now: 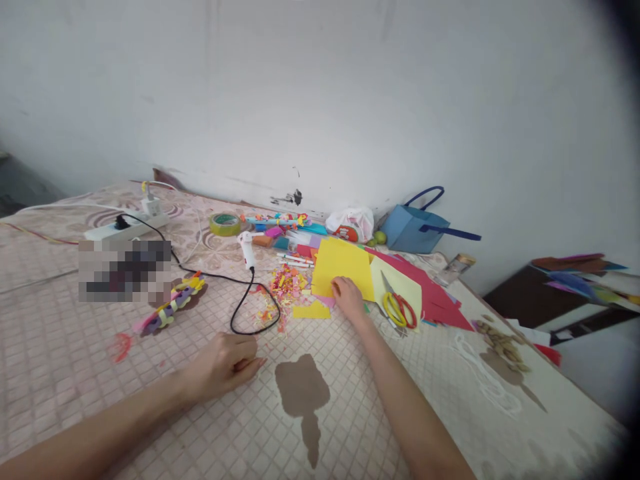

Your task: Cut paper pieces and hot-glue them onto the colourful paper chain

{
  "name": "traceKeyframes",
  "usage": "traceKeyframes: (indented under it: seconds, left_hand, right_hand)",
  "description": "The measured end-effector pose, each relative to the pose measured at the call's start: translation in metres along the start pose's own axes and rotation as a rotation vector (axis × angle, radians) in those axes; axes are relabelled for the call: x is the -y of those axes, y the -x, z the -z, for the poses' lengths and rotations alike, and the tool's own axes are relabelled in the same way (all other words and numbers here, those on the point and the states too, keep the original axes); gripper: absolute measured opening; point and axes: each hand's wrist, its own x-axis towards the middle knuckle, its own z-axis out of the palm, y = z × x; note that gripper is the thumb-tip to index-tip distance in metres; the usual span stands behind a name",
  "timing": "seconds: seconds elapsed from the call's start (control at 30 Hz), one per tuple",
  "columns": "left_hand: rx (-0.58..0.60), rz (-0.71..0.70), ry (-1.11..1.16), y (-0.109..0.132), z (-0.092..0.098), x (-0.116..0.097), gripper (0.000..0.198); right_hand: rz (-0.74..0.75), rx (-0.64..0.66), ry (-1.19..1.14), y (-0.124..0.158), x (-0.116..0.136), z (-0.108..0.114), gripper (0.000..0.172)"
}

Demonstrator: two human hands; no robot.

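My right hand (pixel 349 298) reaches forward and rests on the lower edge of a yellow paper sheet (pixel 343 265); its fingers are curled at the sheet's edge, seemingly pinching it. My left hand (pixel 227 363) lies on the patterned cloth (pixel 75 373) with fingers loosely curled, and I see nothing in it. A brown paper cut-out (pixel 303 393) lies flat between my two arms. A small yellow scrap (pixel 311 311) and a pile of coloured paper bits (pixel 285 283) sit just left of my right hand.
Yellow-and-red scissors (pixel 399 309) lie on pale paper right of my hand, over red sheets (pixel 440 300). A white glue gun (pixel 246 248) with a black cord, a tape roll (pixel 225 224), a power strip (pixel 125 228), a blue bag (pixel 415 227) and a foam craft piece (pixel 175 303) lie around.
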Motion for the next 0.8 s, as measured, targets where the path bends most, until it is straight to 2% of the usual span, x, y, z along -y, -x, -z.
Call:
traceKeyframes:
  seconds: [0.23,0.37,0.43,0.6,0.7,0.8]
  left_hand:
    - [0.026,0.001,-0.015,0.001,0.002,0.001,0.03]
    - [0.024,-0.014,-0.023,0.0,0.003,-0.001,0.03]
    - [0.018,-0.01,-0.027,0.0,0.003,-0.002,0.03]
    - [0.019,-0.014,-0.03,-0.001,0.003,-0.001,0.03]
    - [0.016,-0.015,-0.024,-0.001,0.003,-0.001,0.029]
    - [0.025,-0.017,-0.012,-0.001,0.003,0.0,0.029]
  right_hand:
    - [0.119,0.094,-0.088,0.005,0.014,0.007,0.015]
    - [0.078,0.068,-0.153,0.009,0.02,0.0,0.007]
    - [0.025,0.035,-0.21,0.008,0.019,-0.006,0.006]
    - [-0.236,-0.13,-0.41,0.002,0.001,-0.018,0.028]
    - [-0.414,-0.251,-0.54,-0.001,-0.015,-0.017,0.031]
    - [-0.515,-0.327,-0.623,-0.001,-0.024,-0.011,0.031]
